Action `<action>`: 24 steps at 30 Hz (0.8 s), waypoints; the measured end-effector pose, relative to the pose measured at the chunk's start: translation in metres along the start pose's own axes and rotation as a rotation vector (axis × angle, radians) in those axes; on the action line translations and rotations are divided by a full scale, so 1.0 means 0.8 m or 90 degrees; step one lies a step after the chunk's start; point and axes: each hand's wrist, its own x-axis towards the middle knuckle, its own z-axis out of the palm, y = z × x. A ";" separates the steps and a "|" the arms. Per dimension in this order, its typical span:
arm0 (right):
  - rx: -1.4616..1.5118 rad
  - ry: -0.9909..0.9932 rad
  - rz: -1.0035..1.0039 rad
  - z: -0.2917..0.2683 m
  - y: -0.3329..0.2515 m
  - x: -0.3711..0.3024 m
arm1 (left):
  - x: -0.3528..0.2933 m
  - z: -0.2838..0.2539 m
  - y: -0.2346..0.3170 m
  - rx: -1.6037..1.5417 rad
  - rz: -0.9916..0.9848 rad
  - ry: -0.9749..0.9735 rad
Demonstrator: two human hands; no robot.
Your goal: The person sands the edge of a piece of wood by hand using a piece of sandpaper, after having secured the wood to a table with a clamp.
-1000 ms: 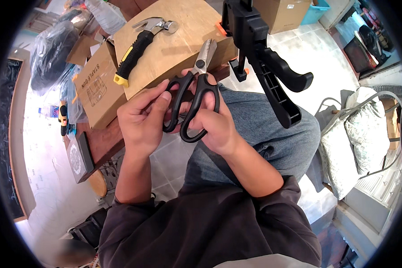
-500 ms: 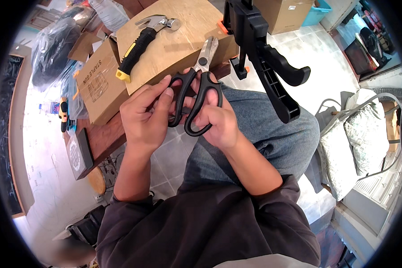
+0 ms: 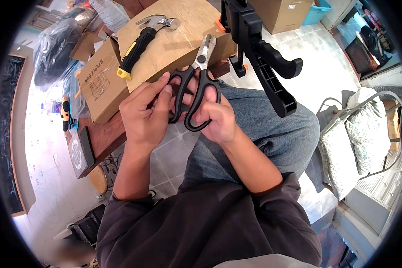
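A pair of scissors (image 3: 202, 62) with black looped handles and short silver blades is held in front of me, blades pointing away and almost closed. My left hand (image 3: 145, 109) pinches the left handle loop between thumb and fingers. Around the right loop, the fingers of my right hand (image 3: 216, 116) are curled, with the thumb bent across it. Just beyond the blades is a wooden board (image 3: 183, 38), and a claw hammer (image 3: 138, 49) with a black and yellow grip lies on it.
A black bar clamp (image 3: 259, 44) grips the board's right edge and juts toward me. Left of the board sits a cardboard box (image 3: 98, 85). A grey block (image 3: 81, 152) rests at the table's near left corner. A cushioned chair (image 3: 344, 143) stands at the right.
The scissors and both hands hold nearly the same pose. The view has shifted slightly, and the scissor blades look a little closer together.
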 end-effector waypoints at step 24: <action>-0.051 -0.036 0.015 0.009 -0.003 0.002 | 0.145 -0.060 -0.025 0.300 -0.082 -0.213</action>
